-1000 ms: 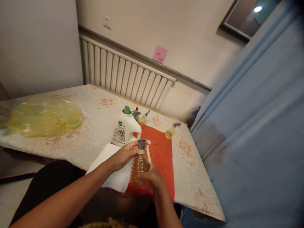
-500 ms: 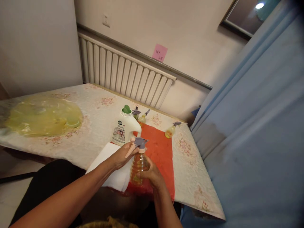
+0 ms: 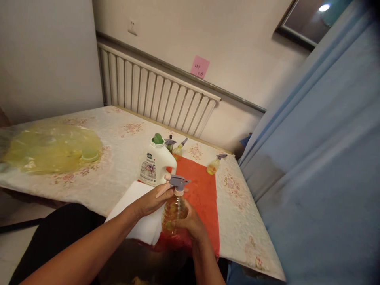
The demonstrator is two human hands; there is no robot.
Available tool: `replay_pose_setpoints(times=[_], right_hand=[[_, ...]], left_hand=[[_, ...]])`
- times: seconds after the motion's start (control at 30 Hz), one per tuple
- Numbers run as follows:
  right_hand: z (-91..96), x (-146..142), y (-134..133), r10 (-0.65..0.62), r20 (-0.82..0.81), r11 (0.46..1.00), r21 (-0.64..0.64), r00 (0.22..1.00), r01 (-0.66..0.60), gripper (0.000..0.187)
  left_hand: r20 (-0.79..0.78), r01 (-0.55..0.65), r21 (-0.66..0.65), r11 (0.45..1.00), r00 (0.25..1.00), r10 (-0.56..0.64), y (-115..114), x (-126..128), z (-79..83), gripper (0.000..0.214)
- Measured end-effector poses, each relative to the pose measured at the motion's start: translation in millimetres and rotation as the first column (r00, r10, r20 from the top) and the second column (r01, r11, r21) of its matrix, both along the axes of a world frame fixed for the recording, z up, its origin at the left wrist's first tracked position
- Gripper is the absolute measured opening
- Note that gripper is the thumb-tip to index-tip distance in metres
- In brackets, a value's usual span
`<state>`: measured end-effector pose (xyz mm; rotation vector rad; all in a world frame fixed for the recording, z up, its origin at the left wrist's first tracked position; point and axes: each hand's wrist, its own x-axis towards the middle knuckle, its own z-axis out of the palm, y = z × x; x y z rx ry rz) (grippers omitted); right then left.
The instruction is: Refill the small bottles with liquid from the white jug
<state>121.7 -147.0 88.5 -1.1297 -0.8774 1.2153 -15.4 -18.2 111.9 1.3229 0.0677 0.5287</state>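
Observation:
A clear spray bottle [image 3: 173,208] of amber liquid stands over the near end of a red cloth [image 3: 199,190]. My right hand [image 3: 190,223] is wrapped round its ribbed body. My left hand [image 3: 152,200] pinches the grey spray head [image 3: 177,183], whose pink trigger points left over my fingers. A white detergent jug [image 3: 156,163] with a green cap stands just behind the bottle.
A white folded towel [image 3: 135,213] lies under my left wrist. Several small spray bottles [image 3: 214,164] stand at the back of the red cloth. A yellow plastic bag [image 3: 50,146] lies on the flowered tablecloth at left. A blue curtain [image 3: 320,158] hangs at right, a radiator [image 3: 154,97] behind.
My left hand has turned the spray head on the bottle: the trigger, which hung down on the right a second ago, now points left. The bottle stays in my right hand.

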Motion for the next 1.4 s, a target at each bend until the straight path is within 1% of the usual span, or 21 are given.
replay_pose_setpoints(times=[0.07, 0.1, 0.13, 0.17, 0.2, 0.23, 0.27, 0.33, 0.37, 0.43, 0.5, 0.57, 0.67, 0.73, 0.83, 0.9, 1.03, 1.07, 1.1, 1.23, 1.4], right_hand=[[-1.6, 8.6, 0.6, -0.034, 0.024, 0.999, 0.006, 0.999, 0.034, 0.076], [-2.6, 14.9, 1.7, -0.052, 0.040, 0.999, 0.007, 0.998, 0.052, 0.076], [-3.9, 22.5, 3.4, -0.072, 0.057, 0.997, 0.008, 0.996, 0.072, 0.075], [-5.5, 31.1, 6.0, -0.099, 0.075, 0.995, 0.010, 0.992, 0.098, 0.073], [-7.3, 40.7, 9.5, -0.128, 0.098, 0.992, 0.012, 0.987, 0.128, 0.072], [-9.2, 50.7, 14.1, -0.162, 0.125, 0.987, 0.016, 0.979, 0.162, 0.072], [-11.0, 60.9, 19.9, -0.202, 0.158, 0.979, 0.024, 0.966, 0.201, 0.072], [-13.9, 80.4, 34.8, -0.290, 0.235, 0.957, 0.044, 0.928, 0.287, 0.075], [-14.7, 89.0, 43.9, -0.332, 0.272, 0.942, 0.052, 0.903, 0.330, 0.076], [-15.7, 103.3, 64.7, -0.404, 0.338, 0.911, 0.070, 0.850, 0.406, 0.076], [-16.9, 113.3, 88.5, -0.449, 0.399, 0.886, 0.084, 0.799, 0.456, 0.076], [-20.4, 119.5, 114.6, -0.468, 0.451, 0.870, 0.084, 0.760, 0.486, 0.077], [-31.9, 122.7, 155.5, -0.474, 0.526, 0.858, 0.094, 0.706, 0.505, 0.077], [-42.5, 121.4, 181.8, -0.486, 0.557, 0.855, 0.145, 0.674, 0.497, 0.074], [-58.1, 116.1, 216.4, -0.480, 0.560, 0.868, 0.193, 0.676, 0.457, 0.069], [-66.9, 112.4, 235.0, -0.474, 0.557, 0.876, 0.223, 0.682, 0.427, 0.067], [-80.5, 109.1, 261.3, -0.485, 0.566, 0.874, 0.289, 0.667, 0.390, 0.065], [-83.3, 109.1, 265.9, -0.492, 0.575, 0.870, 0.299, 0.654, 0.392, 0.065], [-86.1, 109.2, 269.8, -0.503, 0.587, 0.863, 0.310, 0.634, 0.398, 0.067], [-97.2, 110.3, 281.1, -0.543, 0.640, 0.836, 0.351, 0.543, 0.423, 0.074], [-108.8, 112.9, 288.5, -0.540, 0.659, 0.836, 0.346, 0.524, 0.426, 0.076]], left_hand=[[-0.038, -0.052, -0.001, 0.999, 0.998, 0.052, 2.8, 0.9, -7.0, 0.060], [-0.085, -0.095, 0.004, 0.995, 0.992, 0.095, 6.3, 0.7, -14.4, 0.061], [-0.157, -0.162, 0.051, 0.985, 0.973, 0.168, 11.3, -0.3, -24.5, 0.059], [-0.269, -0.221, 0.142, 0.965, 0.929, 0.253, 17.7, -2.3, -37.0, 0.053], [-0.365, -0.285, 0.260, 0.923, 0.856, 0.367, 25.0, -5.5, -51.3, 0.047], [-0.420, -0.320, 0.400, 0.859, 0.769, 0.482, 32.8, -9.8, -66.5, 0.042], [-0.442, -0.302, 0.527, 0.795, 0.701, 0.559, 40.5, -15.0, -81.9, 0.036], [-0.388, -0.281, 0.701, 0.655, 0.621, 0.681, 53.5, -26.9, -110.2, 0.029], [-0.329, -0.291, 0.770, 0.568, 0.583, 0.743, 58.1, -32.6, -122.0, 0.028], [-0.214, -0.271, 0.861, 0.430, 0.575, 0.790, 62.8, -41.4, -139.6, 0.025], [-0.151, -0.216, 0.920, 0.328, 0.576, 0.804, 63.0, -45.7, -149.7, 0.024], [-0.127, -0.172, 0.948, 0.268, 0.567, 0.814, 61.5, -46.3, -154.8, 0.026], [-0.101, -0.156, 0.964, 0.217, 0.541, 0.835, 60.3, -45.6, -159.6, 0.026], [-0.078, -0.154, 0.971, 0.184, 0.524, 0.848, 60.6, -46.4, -163.3, 0.027], [-0.023, -0.149, 0.982, 0.116, 0.515, 0.857, 61.1, -49.5, -169.1, 0.029], [0.058, -0.156, 0.987, 0.027, 0.516, 0.855, 61.2, -51.3, -171.8, 0.030], [0.282, -0.190, 0.958, -0.214, 0.503, 0.817, 61.1, -51.6, -170.2, 0.036], [0.320, -0.197, 0.947, -0.254, 0.499, 0.805, 60.9, -51.0, -167.9, 0.037], [0.343, -0.200, 0.939, -0.279, 0.497, 0.797, 60.5, -50.2, -165.1, 0.038], [0.360, -0.192, 0.933, -0.305, 0.494, 0.792, 58.8, -47.8, -154.2, 0.040], [0.391, -0.185, 0.920, -0.346, 0.485, 0.782, 58.2, -49.1, -156.0, 0.041]])
